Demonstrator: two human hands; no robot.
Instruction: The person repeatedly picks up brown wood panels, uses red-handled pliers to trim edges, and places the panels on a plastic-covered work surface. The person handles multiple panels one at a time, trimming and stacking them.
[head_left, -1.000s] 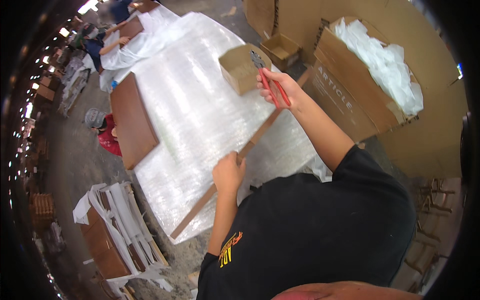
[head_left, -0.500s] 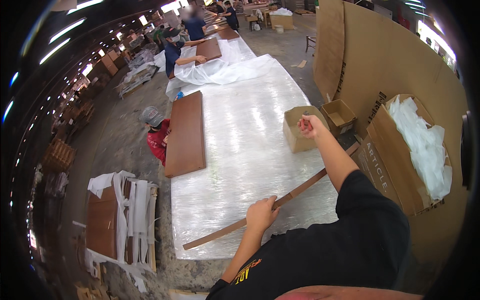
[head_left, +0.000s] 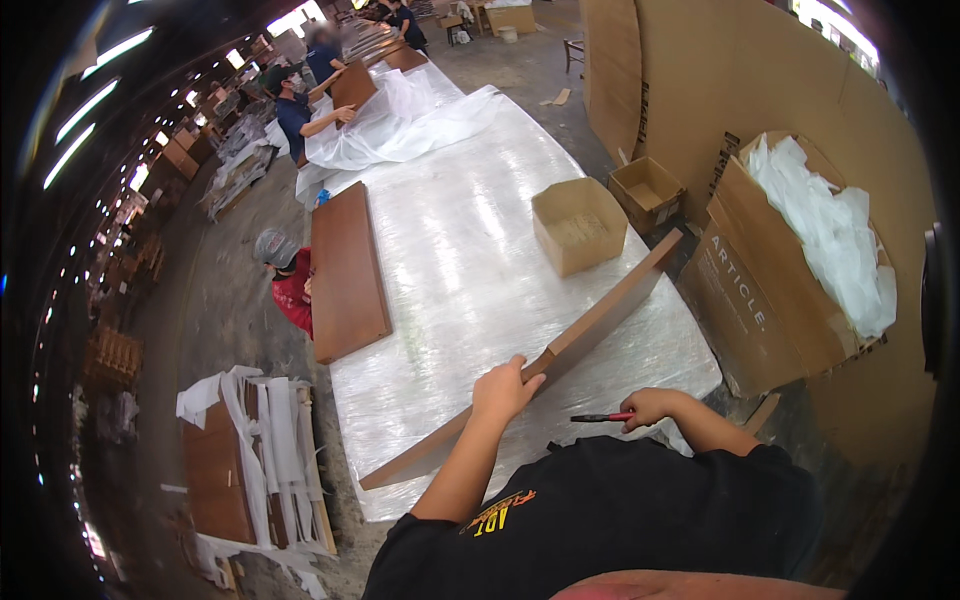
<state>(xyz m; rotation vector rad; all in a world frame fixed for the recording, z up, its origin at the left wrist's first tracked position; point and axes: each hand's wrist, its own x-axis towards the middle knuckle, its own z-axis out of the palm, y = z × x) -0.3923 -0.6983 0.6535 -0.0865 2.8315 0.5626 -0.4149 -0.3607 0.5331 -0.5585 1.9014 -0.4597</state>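
I look down on a plastic-wrapped worktop point(head_left: 460, 230) where a long brown wooden board point(head_left: 610, 308) is held up on its narrow edge, slanting from the near-left corner toward the right edge, while a reddish-brown wooden panel point(head_left: 345, 275) lies along the left edge and an open cardboard box point(head_left: 585, 250) sits near the right edge, beyond the board. I see the left hand point(head_left: 502, 391) with its fingers bent over the board's upper edge, gripping it about midway, and the right hand point(head_left: 652, 405) by the near edge, toward the near-right corner, fingers closed around red-handled pliers point(head_left: 603, 417) whose dark head points left.
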